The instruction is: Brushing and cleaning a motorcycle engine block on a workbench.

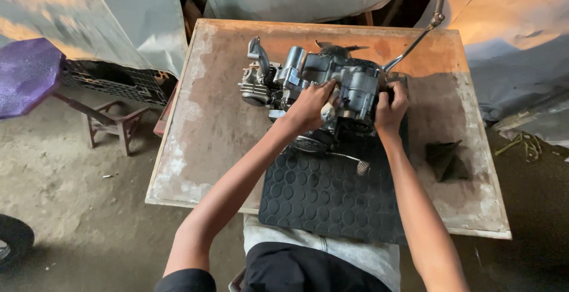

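From up here I look down on a small engine (323,84) sitting at the far middle of a worn wooden table (201,132), its near edge resting on a black rubber mat (332,197) with a hexagon pattern. My left hand (308,107) lies over the front of the engine, fingers curled around a pale handle-like piece; most of that piece is hidden under the fingers, so I cannot say what it is. My right hand (390,107) is clenched on the engine's right side, and the part it grips is covered by the hand itself. A long metal lever (415,38) rises from the engine toward the far right corner. A shorter lever (349,160) pokes out below onto the mat. A dark crumpled cloth (446,160) lies on the table to the right, apart from the engine. Left of the table stand a small wooden stool (109,123) and a purple shape (26,73), cut off by the frame edge.
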